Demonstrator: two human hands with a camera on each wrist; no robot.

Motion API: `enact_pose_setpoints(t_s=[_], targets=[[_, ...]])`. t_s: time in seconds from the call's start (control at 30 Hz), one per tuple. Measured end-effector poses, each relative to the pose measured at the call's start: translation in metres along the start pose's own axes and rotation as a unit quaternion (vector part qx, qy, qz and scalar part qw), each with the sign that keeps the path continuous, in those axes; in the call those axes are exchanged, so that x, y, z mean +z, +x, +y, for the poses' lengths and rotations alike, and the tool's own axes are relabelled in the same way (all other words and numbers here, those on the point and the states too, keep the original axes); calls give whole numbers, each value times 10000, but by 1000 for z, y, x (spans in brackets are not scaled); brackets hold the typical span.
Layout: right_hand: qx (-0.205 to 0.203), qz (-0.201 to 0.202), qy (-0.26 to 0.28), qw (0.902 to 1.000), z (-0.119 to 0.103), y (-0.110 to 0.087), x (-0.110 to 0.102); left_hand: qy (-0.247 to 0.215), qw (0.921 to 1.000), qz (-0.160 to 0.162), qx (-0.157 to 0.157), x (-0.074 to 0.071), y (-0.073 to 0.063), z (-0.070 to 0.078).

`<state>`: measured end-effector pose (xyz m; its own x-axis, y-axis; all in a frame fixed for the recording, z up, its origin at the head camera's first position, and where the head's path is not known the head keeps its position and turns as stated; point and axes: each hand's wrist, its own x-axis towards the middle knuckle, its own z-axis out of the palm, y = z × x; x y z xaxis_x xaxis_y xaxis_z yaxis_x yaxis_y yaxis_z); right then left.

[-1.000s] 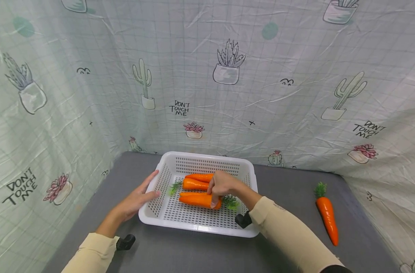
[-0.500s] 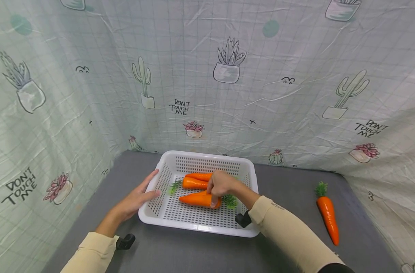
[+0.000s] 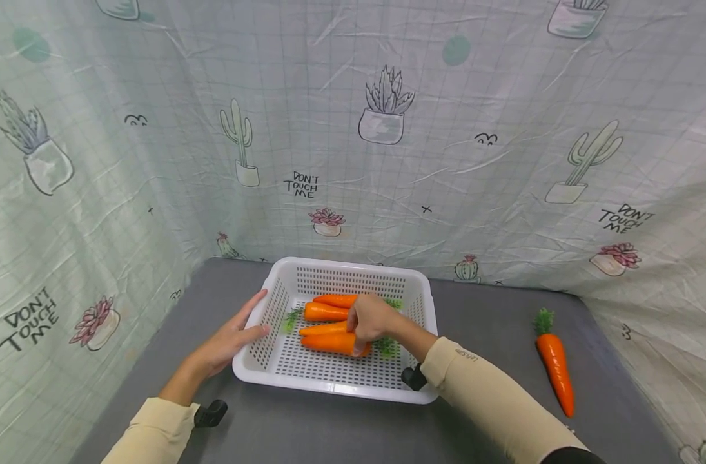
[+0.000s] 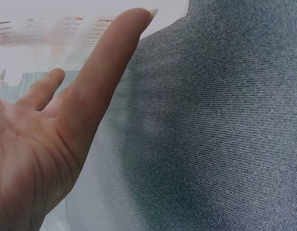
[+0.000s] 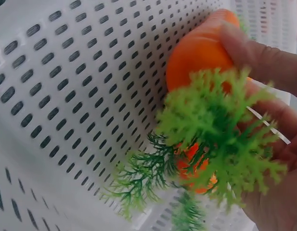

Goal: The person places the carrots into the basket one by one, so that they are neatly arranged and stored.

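Observation:
A white perforated plastic basket (image 3: 334, 388) stands on the grey table. Inside it lie toy carrots with green leafy tops: a front pair and a back pair. My right hand (image 3: 374, 319) reaches in from the right and grips the nearest front carrot (image 3: 326, 343) by its thick, leafy end. Close behind that one lies another carrot (image 3: 323, 329), partly covered by my hand. The back carrots (image 3: 325, 312) lie side by side. My left hand (image 3: 229, 339) is at the basket's left side, fingers extended, its thumb (image 4: 112, 53) lying against the rim.
One more carrot (image 3: 556, 370) lies on the table (image 3: 486, 322) to the right of the basket, leaves pointing away. A curtain (image 3: 306, 84) printed with cacti hangs behind the table and along both sides.
My right hand has shifted slightly left with the front carrot, and the carrot behind it shows more of its length. My left hand stays at the basket's side.

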<state>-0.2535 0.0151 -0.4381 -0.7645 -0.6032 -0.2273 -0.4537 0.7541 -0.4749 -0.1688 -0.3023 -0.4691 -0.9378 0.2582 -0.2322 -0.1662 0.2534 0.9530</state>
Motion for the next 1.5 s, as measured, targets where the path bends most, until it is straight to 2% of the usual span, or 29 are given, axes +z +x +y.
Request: enact_pose_setpoints(t_s=[0.23,0.4,0.53,0.63,0.73,0.9,1.1,1.27,1.5], targets=[[283,-38,27,9996,2,-4,2,30,10000,3,-14,2,2,3],[145,-15,-127,9998,5,-7,-1,104,9999,19,-33,4,3,4],[79,160,-169,9997,10,-9,-5,155,9999,19,-12,5,4,4],[71,372,186,9991,13,-11,-11,190,9998,27,-7,5,4,4],[106,541,861,9948,15,-14,-19,193,9998,14,-20,4,4,4],[255,702,1973,9775,21,-27,-39,106,9999,-42,3,1,1,3],[665,899,3204,9406,38,-52,-60,160,9999,-2,13,-1,-1,3],[722,1176,3727,9176,59,-73,-70,221,9997,59,-14,-1,0,3],[683,1446,4177,8944,91,-100,-77,176,9998,22,-73,1,-2,1]])
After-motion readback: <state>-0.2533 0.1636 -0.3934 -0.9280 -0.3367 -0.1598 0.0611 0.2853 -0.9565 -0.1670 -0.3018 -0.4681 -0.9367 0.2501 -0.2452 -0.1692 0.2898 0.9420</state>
